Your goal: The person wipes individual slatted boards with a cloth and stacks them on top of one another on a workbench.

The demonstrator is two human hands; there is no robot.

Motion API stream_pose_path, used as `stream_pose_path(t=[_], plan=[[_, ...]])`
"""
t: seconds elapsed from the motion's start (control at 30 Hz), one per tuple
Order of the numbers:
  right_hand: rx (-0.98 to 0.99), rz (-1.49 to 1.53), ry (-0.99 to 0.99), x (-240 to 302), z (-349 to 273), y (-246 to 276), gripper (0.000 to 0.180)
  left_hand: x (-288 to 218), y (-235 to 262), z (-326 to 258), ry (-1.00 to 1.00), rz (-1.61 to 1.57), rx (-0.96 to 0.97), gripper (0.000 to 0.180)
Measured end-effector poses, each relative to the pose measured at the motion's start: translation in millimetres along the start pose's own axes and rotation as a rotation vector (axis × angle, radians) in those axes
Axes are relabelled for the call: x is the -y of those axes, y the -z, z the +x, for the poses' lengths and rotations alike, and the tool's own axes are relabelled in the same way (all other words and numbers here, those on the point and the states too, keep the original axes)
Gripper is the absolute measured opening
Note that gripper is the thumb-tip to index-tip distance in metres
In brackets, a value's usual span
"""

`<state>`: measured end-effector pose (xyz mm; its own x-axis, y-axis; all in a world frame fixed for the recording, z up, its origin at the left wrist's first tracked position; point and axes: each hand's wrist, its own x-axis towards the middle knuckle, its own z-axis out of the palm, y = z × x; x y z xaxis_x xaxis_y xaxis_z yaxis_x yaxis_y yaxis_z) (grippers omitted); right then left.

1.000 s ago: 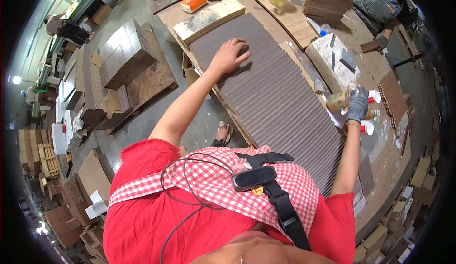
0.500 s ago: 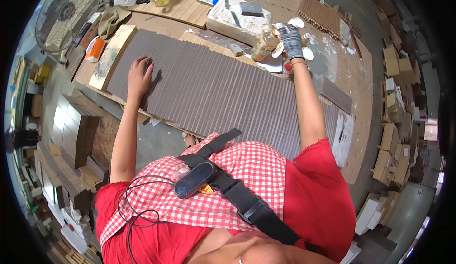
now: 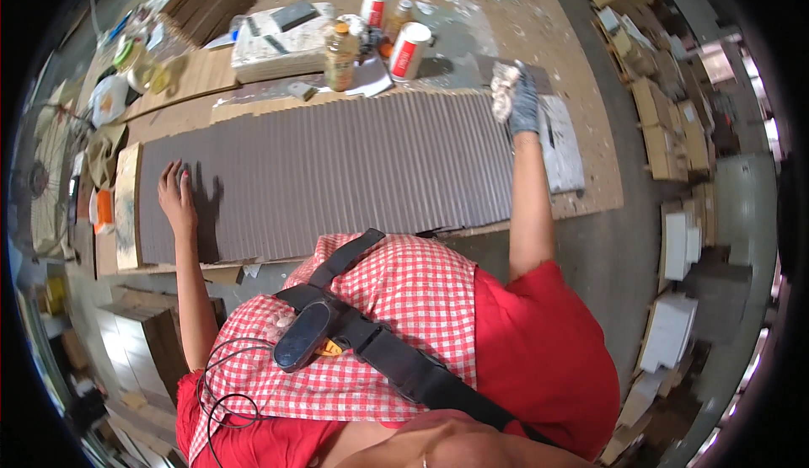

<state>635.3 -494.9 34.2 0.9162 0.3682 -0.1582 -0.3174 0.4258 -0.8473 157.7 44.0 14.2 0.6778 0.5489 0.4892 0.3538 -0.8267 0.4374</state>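
Observation:
A row of narrow grey-brown strips [image 3: 337,169] lies side by side across the work table. My left hand [image 3: 178,194], bare, is over the strips near their left end, its fingers loosely apart and nothing in them; a shadow falls beside it. My right hand [image 3: 525,106], in a grey knit glove, is at the far right end of the row. It grips a crumpled, stained white rag [image 3: 504,93], which hangs at its left side over the strips' far ends. The gloved fingertips are partly hidden behind the rag.
Behind the strips stand a yellow-capped bottle [image 3: 340,59], a red-and-white can [image 3: 409,51] and a second such can [image 3: 377,6]. A white block [image 3: 278,53] sits left of them. A pale board [image 3: 128,207] borders the strips' left end; a paint-marked white board [image 3: 560,148] lies at their right.
My right hand has moved from among the bottles and cans to the strips' right end, with the rag now plainly seen in it. My left hand stays over the left end. The view has shifted right.

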Motion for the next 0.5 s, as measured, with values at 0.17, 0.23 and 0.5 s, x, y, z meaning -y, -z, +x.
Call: stream_pose_path(t=[0.17, 0.23, 0.5], plan=[[0.061, -1.735, 0.022, -82.4, -9.9, -27.4, 0.039, -94.4, -63.8, 70.9, -0.187, -0.152, 0.137, 0.039], [-0.070, -1.892, 0.594, -87.1, -42.5, -39.5, 0.033, -109.8, -91.9, 82.6, -0.171, -0.090, 0.203, 0.043], [-0.194, -0.798, 0.282, -71.0, -171.8, -22.8, 0.021, -124.0, -169.1, 80.7, -0.090, 0.118, 0.381, 0.048]])
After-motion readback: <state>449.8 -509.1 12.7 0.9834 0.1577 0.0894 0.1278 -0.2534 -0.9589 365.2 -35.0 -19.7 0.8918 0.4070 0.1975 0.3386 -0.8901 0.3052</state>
